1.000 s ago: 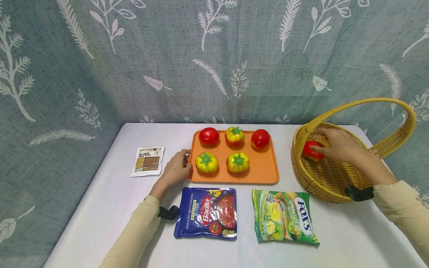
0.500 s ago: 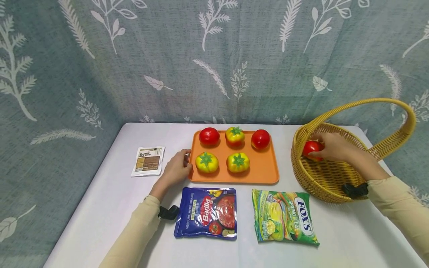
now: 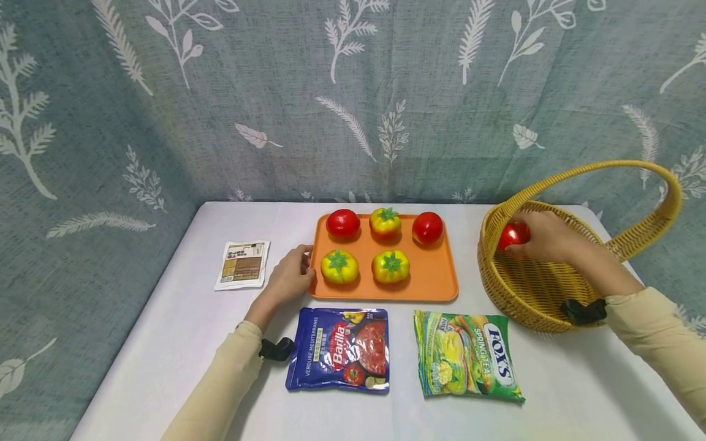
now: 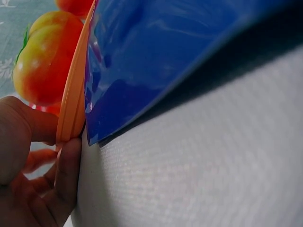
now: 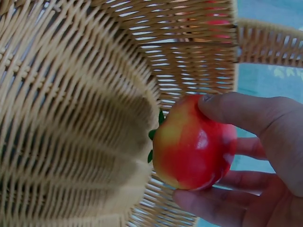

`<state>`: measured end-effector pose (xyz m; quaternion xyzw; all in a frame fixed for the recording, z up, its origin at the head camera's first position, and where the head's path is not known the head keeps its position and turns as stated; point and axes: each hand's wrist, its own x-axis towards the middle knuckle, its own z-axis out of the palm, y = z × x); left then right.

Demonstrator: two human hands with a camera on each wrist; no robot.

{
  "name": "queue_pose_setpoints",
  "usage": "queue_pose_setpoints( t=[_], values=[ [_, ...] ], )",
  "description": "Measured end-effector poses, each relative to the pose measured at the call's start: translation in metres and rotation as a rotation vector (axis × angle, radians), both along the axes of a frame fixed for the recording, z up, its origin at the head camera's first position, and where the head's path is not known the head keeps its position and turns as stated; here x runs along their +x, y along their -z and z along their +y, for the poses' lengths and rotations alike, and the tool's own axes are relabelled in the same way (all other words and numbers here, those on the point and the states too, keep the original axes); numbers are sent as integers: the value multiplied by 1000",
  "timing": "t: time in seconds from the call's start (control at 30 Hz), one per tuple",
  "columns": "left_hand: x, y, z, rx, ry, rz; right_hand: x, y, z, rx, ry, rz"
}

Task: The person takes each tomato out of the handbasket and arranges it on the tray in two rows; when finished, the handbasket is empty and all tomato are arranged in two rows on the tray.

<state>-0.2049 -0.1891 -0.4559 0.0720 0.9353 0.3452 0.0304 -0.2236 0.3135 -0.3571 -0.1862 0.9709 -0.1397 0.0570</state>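
Inside the left part of the wicker basket point(image 3: 491, 288), my right hand point(image 3: 548, 236) grips a red tomato point(image 3: 513, 235). In the right wrist view, thumb and fingers wrap the tomato point(image 5: 194, 144), which is red and yellow with its green leaf tips facing the basket weave. My left hand point(image 3: 287, 277) holds the left edge of the orange tray point(image 3: 432, 278). Seen from the left wrist, the thumb and fingers pinch the tray's rim point(image 4: 73, 94). Several tomatoes sit on the tray: two red ones, a red-yellow one point(image 3: 385, 225) and two yellow ones with green leaves.
A blue Barilla pouch point(image 3: 339, 350) lies in front of the tray. Right of it is a green Fox's bag point(image 3: 469, 355). A small white and brown packet point(image 3: 242, 265) rests at the left. The basket's tall handle point(image 3: 595, 166) arches over the right arm's side.
My right hand has closed its fingers round the tomato in the basket, and the tomato has risen slightly. The left hand stays at the tray.
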Motion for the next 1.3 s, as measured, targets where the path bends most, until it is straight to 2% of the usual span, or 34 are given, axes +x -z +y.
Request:
queue_pose_setpoints(
  t=[0.43,0.83,1.3],
  values=[
    [1,-2,0,-2,8,-11,29,-29,-3,-20,30,68],
    [1,-4,1,4,4,-17,63,-31,-4,-53,67,183],
    [1,-2,-1,8,10,-13,95,-33,-14,-134,53,340]
  ],
)
